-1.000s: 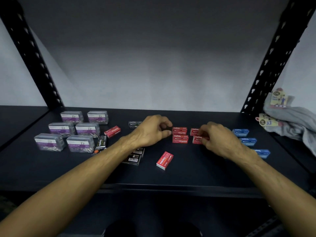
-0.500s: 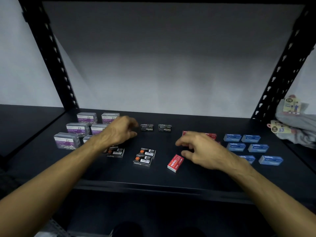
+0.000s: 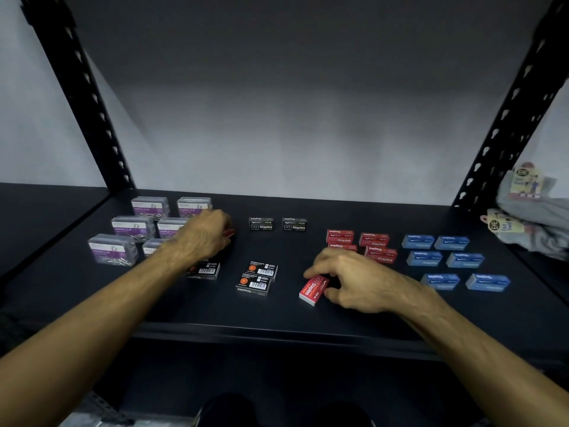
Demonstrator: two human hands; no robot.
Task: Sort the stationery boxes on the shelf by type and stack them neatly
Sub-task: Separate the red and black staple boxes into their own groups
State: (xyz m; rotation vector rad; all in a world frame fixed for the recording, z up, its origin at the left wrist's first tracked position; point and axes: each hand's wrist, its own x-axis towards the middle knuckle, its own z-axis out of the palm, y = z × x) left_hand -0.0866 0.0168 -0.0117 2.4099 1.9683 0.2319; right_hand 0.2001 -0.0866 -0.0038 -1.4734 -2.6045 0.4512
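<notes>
On the dark shelf (image 3: 283, 312) the boxes lie in groups. Clear paper clip boxes (image 3: 132, 227) with purple labels are at the left, black staple boxes (image 3: 261, 224) in the middle, red staple boxes (image 3: 374, 240) right of centre, and blue boxes (image 3: 418, 241) at the right. My left hand (image 3: 206, 235) is curled beside the paper clip boxes, with a sliver of a red box (image 3: 230, 233) showing at its fingertips. My right hand (image 3: 354, 277) pinches a loose red staple box (image 3: 311, 290) that lies tilted near the front.
Black perforated posts stand at the back left (image 3: 92, 118) and back right (image 3: 505, 124). A grey cloth with paper tags (image 3: 529, 229) lies on the neighbouring shelf at the right. More black boxes (image 3: 254, 285) sit between my hands, near the shelf's front edge.
My left hand has swung left from the red group to the red box beside the paper clip boxes. My right hand has drawn back from the red group onto the loose red box.
</notes>
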